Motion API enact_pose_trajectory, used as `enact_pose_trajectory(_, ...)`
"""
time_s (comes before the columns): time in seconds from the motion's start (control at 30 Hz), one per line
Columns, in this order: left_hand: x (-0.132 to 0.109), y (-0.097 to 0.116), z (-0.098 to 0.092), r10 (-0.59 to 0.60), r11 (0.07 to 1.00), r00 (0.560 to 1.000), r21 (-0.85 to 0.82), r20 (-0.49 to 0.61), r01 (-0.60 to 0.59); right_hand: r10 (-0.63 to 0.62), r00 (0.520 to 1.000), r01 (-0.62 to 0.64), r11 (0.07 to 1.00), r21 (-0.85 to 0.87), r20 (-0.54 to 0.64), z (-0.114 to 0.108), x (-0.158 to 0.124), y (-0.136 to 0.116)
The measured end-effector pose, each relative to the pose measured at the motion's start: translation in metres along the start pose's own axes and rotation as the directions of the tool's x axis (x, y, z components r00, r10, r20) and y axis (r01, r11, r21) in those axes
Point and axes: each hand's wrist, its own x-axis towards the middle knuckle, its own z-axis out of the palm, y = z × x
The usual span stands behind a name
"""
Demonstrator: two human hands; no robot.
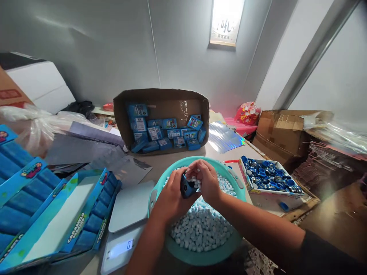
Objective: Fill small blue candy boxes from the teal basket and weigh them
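Note:
My left hand (171, 193) is wrapped around a small blue container (187, 188), held tilted above a turquoise basin (239, 202). Cupped close against the container's opening, my right hand (208, 180) holds several small white candies (196, 181) in its curled fingers. More white and pale blue candies (200, 229) fill the basin below both hands. Part of the container is hidden by my fingers.
A digital scale (132, 208) reading 0 sits left of the basin. Blue display boxes (86, 214) stand farther left. Behind is a cardboard box (195, 105) of blue packs. A tray of blue caps (269, 175) lies right, beside a loose cap (283, 206).

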Motion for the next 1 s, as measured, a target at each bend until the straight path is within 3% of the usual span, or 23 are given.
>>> enact_pose_trajectory(0.23,0.0,-0.005,-0.001,0.084,0.996,0.993,-0.018,0.078,-0.083,0.018,0.999,-0.022,0.997,0.074,0.051,0.001,0.006,0.001)
enact_pose_trajectory(0.4,-0.001,-0.004,0.002,0.014,1.0,0.998,-0.009,0.055,-0.014,0.023,0.995,-0.031,0.996,0.087,0.098,-0.003,0.002,0.0)
enact_pose_trajectory(0.5,0.0,-0.008,0.004,0.044,0.999,0.997,0.018,0.056,-0.045,0.046,0.995,-0.054,0.994,0.097,0.087,-0.002,0.003,-0.001)
enact_pose_trajectory(0.7,0.002,-0.014,0.009,0.044,0.997,0.999,0.07,0.021,-0.046,-0.038,0.989,0.049,0.996,-0.073,0.145,-0.001,-0.001,-0.003)
enact_pose_trajectory(0.9,0.0,-0.012,0.008,-0.028,0.998,0.998,0.052,0.055,0.025,0.011,0.986,-0.016,0.999,0.03,0.167,-0.004,-0.003,-0.004)
enact_pose_trajectory(1.0,0.001,-0.011,0.006,0.004,0.997,0.997,0.075,0.072,-0.01,-0.063,0.987,0.06,0.998,0.024,0.148,-0.002,-0.001,-0.004)
